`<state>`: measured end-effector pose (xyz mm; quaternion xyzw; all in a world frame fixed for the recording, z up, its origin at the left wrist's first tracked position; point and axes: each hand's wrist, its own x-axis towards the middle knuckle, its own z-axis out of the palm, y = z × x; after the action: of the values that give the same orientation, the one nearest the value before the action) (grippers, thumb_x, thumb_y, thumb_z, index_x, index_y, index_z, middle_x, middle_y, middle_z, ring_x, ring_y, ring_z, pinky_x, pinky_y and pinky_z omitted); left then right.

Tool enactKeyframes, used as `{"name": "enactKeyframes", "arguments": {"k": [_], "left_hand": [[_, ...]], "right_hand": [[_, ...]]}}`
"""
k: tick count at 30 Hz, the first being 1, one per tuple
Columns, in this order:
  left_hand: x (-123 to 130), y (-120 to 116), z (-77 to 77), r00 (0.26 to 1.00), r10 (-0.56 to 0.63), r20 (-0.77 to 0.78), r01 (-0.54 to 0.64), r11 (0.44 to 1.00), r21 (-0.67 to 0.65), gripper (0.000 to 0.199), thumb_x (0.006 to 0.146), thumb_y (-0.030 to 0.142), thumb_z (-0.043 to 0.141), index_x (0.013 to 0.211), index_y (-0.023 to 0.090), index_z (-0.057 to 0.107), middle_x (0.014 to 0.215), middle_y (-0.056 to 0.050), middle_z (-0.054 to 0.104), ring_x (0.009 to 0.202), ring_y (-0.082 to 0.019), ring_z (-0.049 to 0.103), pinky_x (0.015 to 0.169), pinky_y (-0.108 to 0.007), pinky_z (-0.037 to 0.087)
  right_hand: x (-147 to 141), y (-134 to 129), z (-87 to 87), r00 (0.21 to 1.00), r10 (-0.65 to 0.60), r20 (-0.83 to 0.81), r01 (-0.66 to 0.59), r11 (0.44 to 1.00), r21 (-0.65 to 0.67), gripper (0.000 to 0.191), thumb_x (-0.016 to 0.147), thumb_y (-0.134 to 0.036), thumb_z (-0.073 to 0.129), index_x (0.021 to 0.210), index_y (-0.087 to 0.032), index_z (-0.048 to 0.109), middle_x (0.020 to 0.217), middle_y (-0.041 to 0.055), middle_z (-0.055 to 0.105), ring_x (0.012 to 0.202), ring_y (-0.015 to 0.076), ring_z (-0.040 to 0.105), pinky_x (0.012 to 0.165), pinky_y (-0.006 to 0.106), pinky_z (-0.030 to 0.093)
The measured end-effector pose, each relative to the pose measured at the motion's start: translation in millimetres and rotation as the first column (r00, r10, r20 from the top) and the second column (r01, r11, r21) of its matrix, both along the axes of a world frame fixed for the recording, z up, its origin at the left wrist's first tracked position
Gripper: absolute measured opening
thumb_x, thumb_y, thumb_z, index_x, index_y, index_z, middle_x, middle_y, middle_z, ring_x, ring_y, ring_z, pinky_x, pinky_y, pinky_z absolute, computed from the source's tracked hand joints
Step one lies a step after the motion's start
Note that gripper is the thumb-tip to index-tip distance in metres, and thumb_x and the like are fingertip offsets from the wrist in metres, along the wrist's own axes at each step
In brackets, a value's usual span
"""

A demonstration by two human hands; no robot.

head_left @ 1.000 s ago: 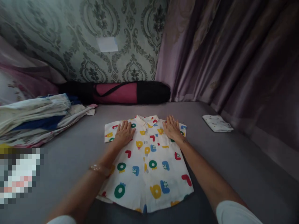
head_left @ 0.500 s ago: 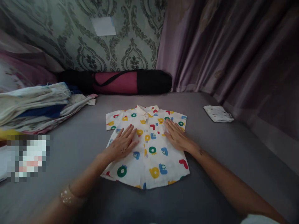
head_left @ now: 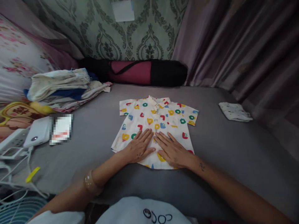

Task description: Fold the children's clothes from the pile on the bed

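A small white short-sleeved shirt (head_left: 171,119) with colourful letter prints lies flat and buttoned, its collar toward the wall. My left hand (head_left: 139,147) rests flat on its lower middle, fingers stretched out. Close beside it, my right hand (head_left: 173,149) also lies palm down on the cloth, fingers spread. The fingertips of both hands nearly meet along the button line. Neither hand grips the fabric. Part of the lower hem is hidden under my hands and wrists.
A folded white cloth (head_left: 234,112) lies at the right on the grey sheet (head_left: 210,140). Stacked clothes (head_left: 60,84) are at the left, near a white power bank (head_left: 38,132) with cables. A long black and maroon bag (head_left: 133,73) lies along the wall.
Both hands have slid down the shirt toward me and closer together, from its sides to the lower middle. The view has tilted down and turned left.
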<state>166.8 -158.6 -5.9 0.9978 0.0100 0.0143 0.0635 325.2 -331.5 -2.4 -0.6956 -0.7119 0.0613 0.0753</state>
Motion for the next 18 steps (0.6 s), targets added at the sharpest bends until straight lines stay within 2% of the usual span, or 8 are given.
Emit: {"name": "enactKeyframes", "arguments": {"k": [2, 5, 8, 10, 12, 14, 18], "left_hand": [[-1, -5, 2.0, 1.0, 0.018, -0.008, -0.018, 1.0, 0.002, 0.069, 0.1, 0.055, 0.023, 0.15, 0.009, 0.03, 0.156, -0.017, 0.028, 0.147, -0.026, 0.021, 0.12, -0.043, 0.021], [-7, -12, 8.9, 0.998, 0.068, 0.015, -0.068, 0.997, 0.041, 0.068, 0.1, 0.053, 0.024, 0.147, 0.006, 0.037, 0.155, -0.017, 0.032, 0.145, -0.028, 0.026, 0.119, -0.045, 0.025], [-25, -20, 10.9, 0.973, 0.189, 0.134, -0.202, 0.975, 0.095, 0.061, 0.101, 0.044, 0.025, 0.145, 0.006, 0.04, 0.154, -0.018, 0.032, 0.146, -0.03, 0.024, 0.119, -0.049, 0.025], [-37, -21, 5.3, 0.94, 0.278, 0.196, -0.303, 0.947, 0.111, 0.056, 0.1, 0.038, 0.027, 0.144, 0.008, 0.042, 0.154, -0.018, 0.033, 0.146, -0.031, 0.024, 0.119, -0.052, 0.026], [-47, -19, -4.3, 0.922, 0.324, 0.214, -0.35, 0.931, 0.099, 0.053, 0.098, 0.036, 0.031, 0.144, 0.013, 0.043, 0.151, -0.016, 0.038, 0.144, -0.031, 0.029, 0.115, -0.054, 0.032], [-53, -16, -14.0, 0.921, 0.328, 0.212, -0.351, 0.933, 0.079, 0.052, 0.097, 0.036, 0.033, 0.144, 0.017, 0.043, 0.15, -0.015, 0.042, 0.142, -0.03, 0.034, 0.113, -0.053, 0.037], [-54, -13, -24.9, 0.923, 0.311, 0.227, -0.331, 0.942, 0.054, 0.052, 0.097, 0.036, 0.03, 0.143, 0.017, 0.042, 0.149, -0.015, 0.043, 0.141, -0.028, 0.036, 0.112, -0.054, 0.038]], "right_hand": [[-5, 0, 0.0, 1.0, -0.006, -0.009, 0.006, 1.0, -0.027, 0.056, 0.1, -0.033, 0.031, 0.153, -0.014, 0.028, 0.159, 0.0116, 0.024, 0.147, 0.0234, 0.02, 0.12, 0.05, 0.019], [-11, -3, 9.5, 1.0, -0.007, -0.014, 0.007, 1.0, -0.026, 0.055, 0.101, -0.032, 0.032, 0.153, -0.013, 0.029, 0.159, 0.0123, 0.024, 0.148, 0.0239, 0.018, 0.121, 0.051, 0.017], [-27, -10, 22.0, 0.997, 0.06, -0.051, -0.06, 0.998, 0.006, 0.058, 0.101, -0.032, 0.034, 0.154, -0.013, 0.024, 0.161, 0.0111, 0.018, 0.149, 0.0232, 0.012, 0.122, 0.049, 0.013], [-39, -16, 24.3, 0.986, 0.133, -0.1, -0.134, 0.991, -0.008, 0.06, 0.1, -0.033, 0.036, 0.155, -0.015, 0.021, 0.162, 0.0092, 0.015, 0.149, 0.0223, 0.009, 0.122, 0.048, 0.012], [-48, -20, 20.8, 0.972, 0.179, -0.154, -0.188, 0.981, -0.044, 0.061, 0.099, -0.033, 0.039, 0.155, -0.018, 0.021, 0.162, 0.008, 0.015, 0.149, 0.0219, 0.009, 0.122, 0.048, 0.01], [-53, -21, 14.7, 0.961, 0.188, -0.201, -0.205, 0.976, -0.069, 0.062, 0.099, -0.034, 0.04, 0.156, -0.02, 0.02, 0.162, 0.0075, 0.015, 0.149, 0.0217, 0.01, 0.122, 0.049, 0.008], [-55, -20, 11.4, 0.947, 0.166, -0.276, -0.194, 0.978, -0.077, 0.062, 0.099, -0.034, 0.041, 0.155, -0.019, 0.021, 0.162, 0.0081, 0.016, 0.149, 0.022, 0.009, 0.122, 0.048, 0.002]]}}
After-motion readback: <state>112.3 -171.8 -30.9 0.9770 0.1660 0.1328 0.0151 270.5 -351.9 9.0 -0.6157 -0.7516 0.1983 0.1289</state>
